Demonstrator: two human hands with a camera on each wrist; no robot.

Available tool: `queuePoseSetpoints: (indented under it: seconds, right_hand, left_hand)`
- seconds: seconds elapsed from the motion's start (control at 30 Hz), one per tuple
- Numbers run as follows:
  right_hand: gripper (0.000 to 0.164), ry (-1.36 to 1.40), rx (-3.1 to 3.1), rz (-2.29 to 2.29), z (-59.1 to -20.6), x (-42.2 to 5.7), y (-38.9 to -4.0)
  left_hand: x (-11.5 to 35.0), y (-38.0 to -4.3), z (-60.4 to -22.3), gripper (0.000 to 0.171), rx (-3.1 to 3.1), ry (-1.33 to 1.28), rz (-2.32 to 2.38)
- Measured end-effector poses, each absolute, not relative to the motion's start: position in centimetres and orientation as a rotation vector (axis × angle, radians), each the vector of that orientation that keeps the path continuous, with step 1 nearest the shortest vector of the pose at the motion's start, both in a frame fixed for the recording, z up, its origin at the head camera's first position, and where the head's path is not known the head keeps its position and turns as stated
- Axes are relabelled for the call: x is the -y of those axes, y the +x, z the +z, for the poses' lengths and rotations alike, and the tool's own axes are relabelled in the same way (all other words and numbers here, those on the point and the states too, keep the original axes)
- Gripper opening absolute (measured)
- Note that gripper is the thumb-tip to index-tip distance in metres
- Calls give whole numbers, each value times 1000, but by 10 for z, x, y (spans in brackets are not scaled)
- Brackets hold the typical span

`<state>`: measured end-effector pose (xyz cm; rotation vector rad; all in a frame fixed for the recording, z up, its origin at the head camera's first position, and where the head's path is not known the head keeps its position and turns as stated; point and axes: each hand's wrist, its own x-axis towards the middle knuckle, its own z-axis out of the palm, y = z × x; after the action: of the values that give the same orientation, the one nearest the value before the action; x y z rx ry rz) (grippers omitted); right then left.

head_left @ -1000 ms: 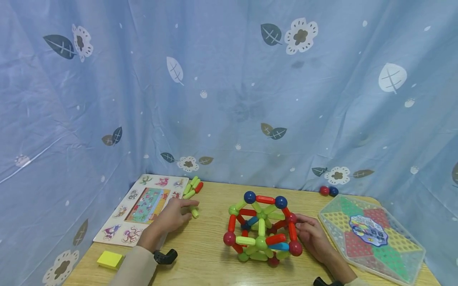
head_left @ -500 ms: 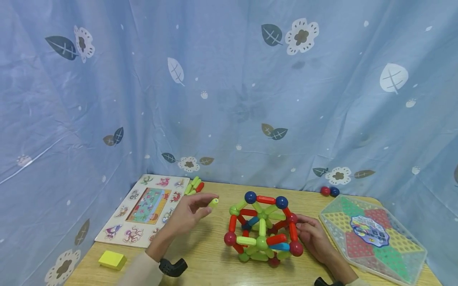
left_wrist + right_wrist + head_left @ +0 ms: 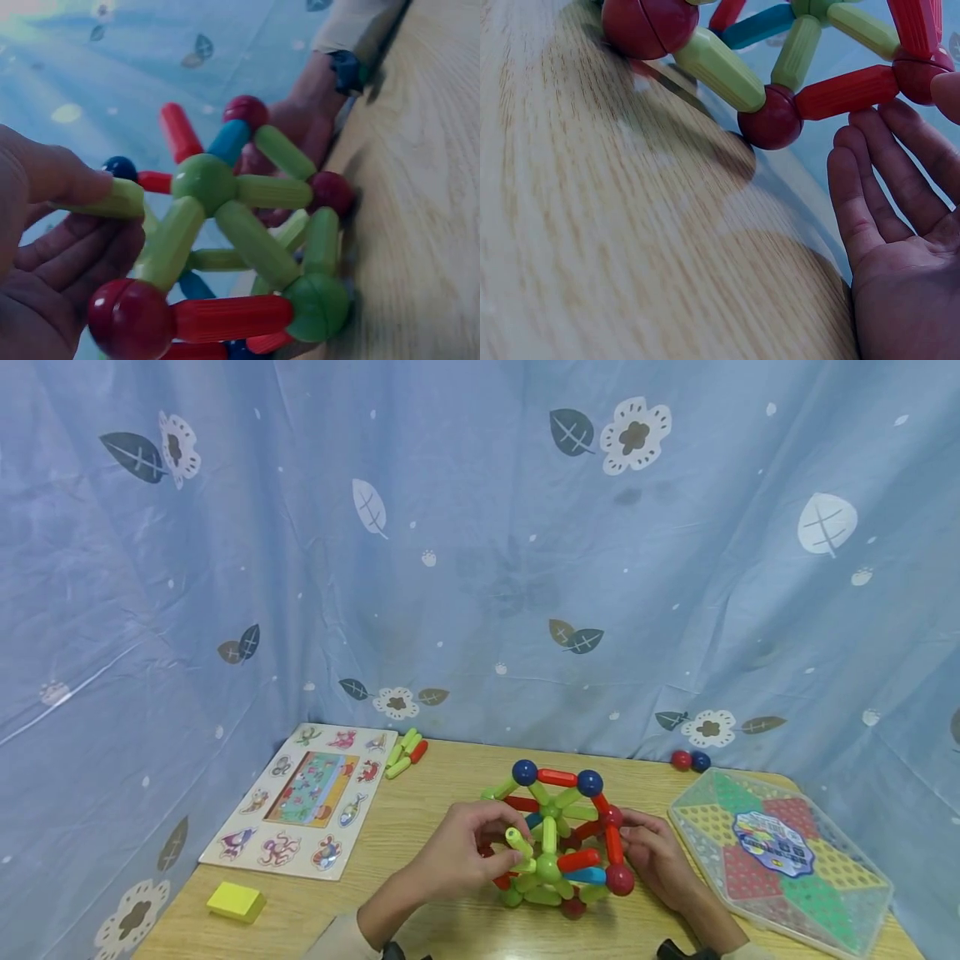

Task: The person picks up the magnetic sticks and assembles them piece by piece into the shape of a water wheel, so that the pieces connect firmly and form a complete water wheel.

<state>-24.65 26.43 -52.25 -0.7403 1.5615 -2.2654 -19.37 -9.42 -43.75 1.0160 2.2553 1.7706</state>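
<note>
My left hand [image 3: 476, 852] pinches a light-green magnetic stick [image 3: 518, 841] between thumb and fingers, in front of the left side of a frame of magnetic sticks and balls [image 3: 550, 867]. In the left wrist view, the stick [image 3: 116, 201] lies close to the frame's green ball [image 3: 204, 184]; whether its end touches cannot be told. On the frame's right side, my right hand [image 3: 654, 852] holds it by a red ball [image 3: 921, 75]: the thumb is against the ball, and fingertips touch the red stick [image 3: 847, 91]. The left hand hides part of the frame's left side.
Several loose green sticks and a red one [image 3: 405, 753] lie beside a picture puzzle board [image 3: 337, 831] at the left. A yellow block [image 3: 236, 902] is near the front left. Red and blue balls [image 3: 690, 761] sit behind a Chinese checkers board [image 3: 780, 852] at the right.
My left hand has picked up a green stick beside the puzzle board and carried it right to the frame. My right hand and the frame have stayed in place.
</note>
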Motion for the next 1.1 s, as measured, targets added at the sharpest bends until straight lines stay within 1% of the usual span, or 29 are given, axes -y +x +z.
queuePoseSetpoints:
  seconds: [0.27, 0.6, 0.7, 0.8, 0.83, 0.9, 0.97, 1.03, 1.1]
  right_hand:
    - [57, -734, -1577, -2265, -522, -264, -246]
    - [55, -731, -1581, -2260, -520, -265, -245]
    - [56, -730, -1578, -2263, -521, -265, -245]
    - [55, -734, -1581, -2261, -521, -264, -245]
    - [55, -735, -1584, -2260, -521, -264, -246]
    - [55, -737, -1596, -2256, -522, -264, -246]
    - [55, -737, -1607, -2255, -523, -264, -246]
    - [56, -739, -1631, -2244, -524, -264, -246]
    - [53, -734, -1713, -2213, -526, -264, -246]
  left_hand:
    - [85, -189, -439, 24, -2427, 1108, 1612]
    - [84, -189, -436, 23, -2545, 1126, 1505]
    - [87, -192, -438, 24, -2520, 1181, 1536]
    - [93, -199, -445, 21, -2471, 1217, 1775]
    - [96, -203, -448, 19, -2458, 1182, 1904]
    - [101, -213, -455, 17, -2466, 1013, 2164]
    - [106, -224, -464, 22, -2429, 765, 2365]
    - [109, -233, -476, 30, -2394, 508, 2382]
    - [111, -240, -491, 37, -2377, 405, 2254]
